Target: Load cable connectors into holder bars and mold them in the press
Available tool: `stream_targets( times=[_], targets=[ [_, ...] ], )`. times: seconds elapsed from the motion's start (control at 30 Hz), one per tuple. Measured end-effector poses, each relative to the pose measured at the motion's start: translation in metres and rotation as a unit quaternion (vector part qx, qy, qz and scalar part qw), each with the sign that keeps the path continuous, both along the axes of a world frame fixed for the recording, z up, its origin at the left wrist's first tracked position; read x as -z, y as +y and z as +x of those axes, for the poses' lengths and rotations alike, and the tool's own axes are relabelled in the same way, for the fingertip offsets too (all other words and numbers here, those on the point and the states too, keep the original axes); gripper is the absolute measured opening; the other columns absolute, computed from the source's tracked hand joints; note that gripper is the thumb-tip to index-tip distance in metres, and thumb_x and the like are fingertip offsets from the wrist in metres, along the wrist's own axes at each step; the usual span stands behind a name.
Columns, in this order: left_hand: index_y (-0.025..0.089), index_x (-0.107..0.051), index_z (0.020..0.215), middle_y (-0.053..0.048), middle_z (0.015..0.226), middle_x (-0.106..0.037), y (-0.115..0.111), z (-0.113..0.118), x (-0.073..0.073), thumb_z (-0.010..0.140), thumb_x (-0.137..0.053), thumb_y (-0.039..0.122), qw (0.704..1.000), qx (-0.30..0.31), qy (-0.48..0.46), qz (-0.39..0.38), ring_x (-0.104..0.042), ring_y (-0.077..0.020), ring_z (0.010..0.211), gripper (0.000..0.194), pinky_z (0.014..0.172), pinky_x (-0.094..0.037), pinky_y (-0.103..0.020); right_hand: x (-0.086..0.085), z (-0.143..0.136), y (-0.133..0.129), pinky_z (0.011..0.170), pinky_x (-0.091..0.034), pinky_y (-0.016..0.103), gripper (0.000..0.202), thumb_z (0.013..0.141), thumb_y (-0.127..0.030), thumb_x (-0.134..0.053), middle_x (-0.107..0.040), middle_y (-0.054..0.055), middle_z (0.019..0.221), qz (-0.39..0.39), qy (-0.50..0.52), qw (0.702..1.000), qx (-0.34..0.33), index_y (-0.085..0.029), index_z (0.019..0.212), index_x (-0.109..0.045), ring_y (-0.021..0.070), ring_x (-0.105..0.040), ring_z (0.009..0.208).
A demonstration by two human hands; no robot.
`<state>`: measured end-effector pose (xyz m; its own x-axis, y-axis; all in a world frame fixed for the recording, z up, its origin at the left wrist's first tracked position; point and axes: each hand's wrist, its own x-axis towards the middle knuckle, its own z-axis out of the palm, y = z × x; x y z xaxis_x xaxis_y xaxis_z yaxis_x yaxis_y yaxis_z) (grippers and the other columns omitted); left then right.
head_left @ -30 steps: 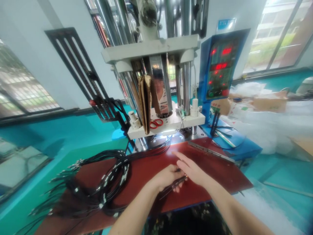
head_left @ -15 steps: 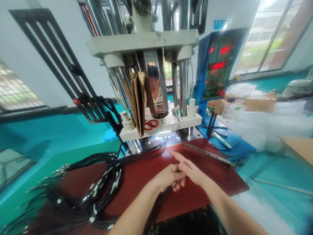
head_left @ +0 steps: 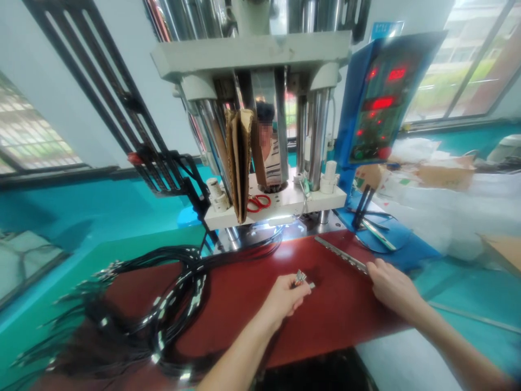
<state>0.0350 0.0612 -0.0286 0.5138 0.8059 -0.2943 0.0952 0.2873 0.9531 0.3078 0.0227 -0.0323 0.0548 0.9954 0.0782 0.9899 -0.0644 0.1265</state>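
Note:
My left hand (head_left: 288, 296) is closed over the dark red tabletop (head_left: 325, 326), pinching several small metal-ended connectors (head_left: 300, 278) that poke out past the thumb and fingertips. What else lies inside that fist is hidden. Over at the right, my right hand (head_left: 388, 279) is closed on the near end of a long, narrow metal strip (head_left: 342, 253) with notches along it. The strip lies slantwise on the table, its far end toward the machine. A coil of black cables (head_left: 179, 304) with shiny connector ends spreads across the table's left side.
A white-topped press (head_left: 252, 54) stands ahead, with folded cardboard (head_left: 238, 163) and red-handled scissors (head_left: 259, 203) on its lower plate. To the right are a blue control box (head_left: 378, 103) with red displays and a blue shelf (head_left: 415, 244) holding tools. White sacks (head_left: 456, 206) lie beyond.
My right hand has left my left hand and moved right, taking hold of the metal strip's near end. My left hand stays near the middle, its small connectors now showing. The view has shifted slightly.

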Motion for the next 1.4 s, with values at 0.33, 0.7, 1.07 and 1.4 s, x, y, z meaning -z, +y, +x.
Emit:
stream_targets(
  times=[0.33, 0.7, 1.07, 1.4],
  targets=[
    [0.016, -0.046, 0.059, 0.008, 0.041, -0.032, -0.012, 0.014, 0.007, 0.067, -0.056, 0.036, 0.996, -0.007, 0.022, 0.083, -0.026, -0.0042, 0.038, 0.024, 0.040, -0.019, -0.019, -0.001, -0.098, -0.009, 0.029, -0.024, 0.019, 0.025, 0.084, -0.038, -0.034, -0.039, -0.008, 0.044, -0.032, 0.697, 0.716, 0.023, -0.020, 0.069, -0.041, 0.0070, -0.034, 0.029],
    [0.014, -0.054, 0.063, 0.007, 0.047, -0.037, -0.014, 0.016, 0.011, 0.069, -0.047, 0.020, 0.992, 0.026, -0.009, 0.120, -0.028, -0.0061, 0.044, 0.012, 0.046, -0.023, -0.020, 0.008, -0.129, -0.011, 0.027, -0.026, 0.015, 0.033, 0.085, -0.045, -0.038, -0.043, -0.008, 0.043, 0.023, 0.757, 0.653, 0.010, -0.015, 0.083, -0.052, 0.0052, -0.036, 0.027],
    [0.014, -0.052, 0.061, 0.004, 0.048, -0.045, -0.013, 0.016, 0.012, 0.072, -0.051, 0.031, 0.989, 0.011, 0.022, 0.143, -0.035, -0.0068, 0.045, 0.021, 0.047, -0.026, -0.020, 0.007, -0.131, -0.009, 0.028, -0.027, 0.016, 0.036, 0.085, -0.045, -0.035, -0.041, -0.008, 0.043, 0.009, 0.715, 0.699, -0.018, -0.014, 0.088, -0.053, 0.0054, -0.037, 0.029],
    [0.019, -0.042, 0.071, 0.011, 0.043, -0.032, -0.001, 0.010, -0.006, 0.067, -0.056, 0.037, 0.999, -0.037, -0.012, -0.018, -0.022, -0.0030, 0.035, 0.024, 0.036, -0.012, -0.016, -0.007, -0.106, -0.006, 0.027, -0.028, 0.017, 0.044, 0.084, -0.045, -0.039, -0.041, -0.010, 0.041, -0.046, 0.778, 0.627, -0.012, -0.015, 0.115, -0.045, 0.0073, -0.035, 0.027]
  ],
)
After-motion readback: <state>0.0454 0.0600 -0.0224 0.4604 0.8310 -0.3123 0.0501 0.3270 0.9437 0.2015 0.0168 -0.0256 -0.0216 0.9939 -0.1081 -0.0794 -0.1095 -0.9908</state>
